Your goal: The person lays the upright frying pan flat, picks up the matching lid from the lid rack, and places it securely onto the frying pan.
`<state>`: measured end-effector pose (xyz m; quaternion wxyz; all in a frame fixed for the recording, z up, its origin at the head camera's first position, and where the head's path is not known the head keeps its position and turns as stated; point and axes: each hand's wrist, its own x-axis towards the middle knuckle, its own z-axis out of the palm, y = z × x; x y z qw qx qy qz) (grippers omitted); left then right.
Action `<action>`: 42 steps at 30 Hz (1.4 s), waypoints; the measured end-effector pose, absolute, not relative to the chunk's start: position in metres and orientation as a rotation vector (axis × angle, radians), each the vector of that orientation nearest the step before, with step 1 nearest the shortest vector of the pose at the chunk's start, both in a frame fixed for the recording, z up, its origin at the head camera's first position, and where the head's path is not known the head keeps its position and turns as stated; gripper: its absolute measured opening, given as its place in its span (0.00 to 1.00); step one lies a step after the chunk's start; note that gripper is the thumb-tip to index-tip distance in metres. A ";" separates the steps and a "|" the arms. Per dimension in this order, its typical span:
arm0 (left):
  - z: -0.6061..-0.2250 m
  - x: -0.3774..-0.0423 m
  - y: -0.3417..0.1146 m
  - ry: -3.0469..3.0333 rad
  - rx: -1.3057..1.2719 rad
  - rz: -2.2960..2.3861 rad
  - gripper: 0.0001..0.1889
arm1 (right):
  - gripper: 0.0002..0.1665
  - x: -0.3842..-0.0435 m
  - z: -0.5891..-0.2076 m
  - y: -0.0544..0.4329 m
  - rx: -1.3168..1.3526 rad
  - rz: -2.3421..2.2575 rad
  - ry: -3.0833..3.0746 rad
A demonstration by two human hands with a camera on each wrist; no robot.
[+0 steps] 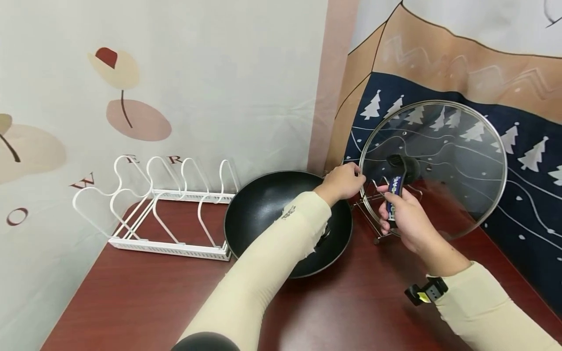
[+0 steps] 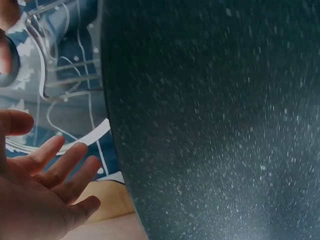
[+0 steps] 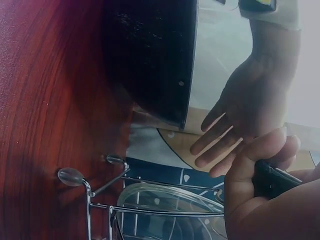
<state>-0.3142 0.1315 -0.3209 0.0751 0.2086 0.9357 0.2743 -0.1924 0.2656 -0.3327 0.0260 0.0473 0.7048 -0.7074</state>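
Note:
My right hand grips the black upright handle of a large round glass lid with a metal rim. The lid stands nearly upright at the right, its lower part at a small metal wire rack; whether it rests in the rack I cannot tell. My left hand reaches across a black wok to the lid's left edge. In the left wrist view the left hand's fingers are loosely spread and hold nothing. The right wrist view shows the right hand curled round the handle.
A white rack with several curved dividers stands left of the wok, near the pale curtain. A dark blue patterned cloth hangs behind the lid. All stand on a red-brown wooden table.

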 end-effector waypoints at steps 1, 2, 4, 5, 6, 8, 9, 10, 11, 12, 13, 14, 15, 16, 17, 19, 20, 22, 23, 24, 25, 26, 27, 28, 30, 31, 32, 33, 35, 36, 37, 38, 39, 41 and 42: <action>-0.322 -0.316 0.131 2.812 0.618 0.809 0.20 | 0.11 -0.193 -0.333 0.264 0.148 -2.186 2.175; -0.323 -0.318 0.130 2.818 0.612 0.791 0.21 | 0.11 -0.193 -0.334 0.263 0.149 -2.182 2.178; -0.326 -0.321 0.129 2.823 0.612 0.760 0.21 | 0.10 -0.194 -0.334 0.261 0.156 -2.165 2.186; -0.327 -0.322 0.130 2.825 0.616 0.740 0.21 | 0.10 -0.194 -0.334 0.261 0.157 -2.156 2.191; -0.329 -0.323 0.132 2.820 0.622 0.730 0.21 | 0.10 -0.194 -0.334 0.261 0.159 -2.142 2.199; -0.334 -0.323 0.135 2.817 0.647 0.693 0.22 | 0.10 -0.195 -0.333 0.262 0.160 -2.115 2.221; -0.336 -0.323 0.138 2.815 0.662 0.678 0.21 | 0.10 -0.195 -0.333 0.263 0.160 -2.104 2.230; -0.338 -0.323 0.140 2.816 0.670 0.656 0.21 | 0.10 -0.195 -0.332 0.264 0.161 -2.097 2.237; -0.341 -0.323 0.143 2.817 0.674 0.636 0.21 | 0.10 -0.195 -0.332 0.265 0.163 -2.088 2.247; -0.343 -0.323 0.145 2.815 0.682 0.623 0.21 | 0.10 -0.196 -0.331 0.265 0.167 -2.077 2.257; -0.344 -0.322 0.146 2.819 0.687 0.604 0.21 | 0.11 -0.196 -0.331 0.266 0.167 -2.070 2.265; -0.346 -0.322 0.147 2.821 0.686 0.595 0.21 | 0.11 -0.195 -0.330 0.266 0.169 -2.063 2.272; -0.347 -0.322 0.148 2.822 0.680 0.589 0.21 | 0.11 -0.195 -0.330 0.266 0.170 -2.059 2.276; -0.348 -0.322 0.149 2.824 0.673 0.583 0.22 | 0.11 -0.195 -0.329 0.266 0.171 -2.053 2.280; -0.349 -0.321 0.150 2.823 0.669 0.583 0.22 | 0.11 -0.195 -0.329 0.266 0.172 -2.048 2.284; -0.351 -0.321 0.152 2.823 0.660 0.571 0.23 | 0.11 -0.195 -0.328 0.266 0.170 -2.040 2.288; -0.352 -0.321 0.152 2.824 0.658 0.560 0.24 | 0.11 -0.195 -0.328 0.265 0.171 -2.039 2.287; -0.355 -0.321 0.154 2.823 0.658 0.534 0.23 | 0.11 -0.195 -0.327 0.265 0.176 -2.042 2.278; -0.357 -0.321 0.154 2.823 0.662 0.520 0.23 | 0.11 -0.195 -0.327 0.266 0.180 -2.044 2.274; -0.358 -0.321 0.155 2.825 0.665 0.507 0.22 | 0.11 -0.195 -0.327 0.266 0.185 -2.047 2.270; -0.360 -0.321 0.156 2.826 0.668 0.501 0.22 | 0.11 -0.195 -0.326 0.266 0.189 -2.048 2.267; -0.361 -0.321 0.156 2.829 0.676 0.495 0.21 | 0.12 -0.194 -0.326 0.266 0.193 -2.051 2.260; -0.362 -0.321 0.157 2.830 0.681 0.494 0.20 | 0.12 -0.194 -0.326 0.267 0.196 -2.055 2.251; -0.363 -0.322 0.157 2.829 0.685 0.500 0.20 | 0.12 -0.194 -0.326 0.267 0.199 -2.054 2.248; -0.364 -0.322 0.157 2.831 0.682 0.515 0.19 | 0.12 -0.194 -0.325 0.268 0.199 -2.041 2.247; -0.365 -0.322 0.157 2.832 0.681 0.516 0.19 | 0.12 -0.194 -0.325 0.268 0.194 -2.033 2.248; -0.365 -0.322 0.157 2.836 0.685 0.511 0.18 | 0.12 -0.194 -0.324 0.268 0.188 -2.027 2.246; -0.366 -0.323 0.157 2.840 0.684 0.508 0.18 | 0.11 -0.194 -0.324 0.268 0.184 -2.018 2.249; -0.366 -0.323 0.157 2.846 0.680 0.506 0.17 | 0.11 -0.194 -0.323 0.269 0.175 -2.003 2.254; -0.366 -0.324 0.157 2.850 0.681 0.505 0.17 | 0.11 -0.194 -0.323 0.269 0.171 -2.002 2.254; -0.366 -0.324 0.157 2.849 0.683 0.511 0.17 | 0.11 -0.194 -0.323 0.269 0.164 -2.001 2.255; -0.366 -0.324 0.157 2.850 0.683 0.521 0.18 | 0.11 -0.194 -0.322 0.270 0.161 -2.005 2.252; -0.365 -0.324 0.157 2.848 0.682 0.533 0.18 | 0.11 -0.193 -0.322 0.270 0.160 -2.008 2.251; -0.365 -0.325 0.158 2.843 0.678 0.552 0.17 | 0.11 -0.193 -0.322 0.270 0.154 -2.015 2.254; -0.364 -0.325 0.158 2.839 0.675 0.559 0.17 | 0.11 -0.193 -0.322 0.270 0.154 -2.022 2.252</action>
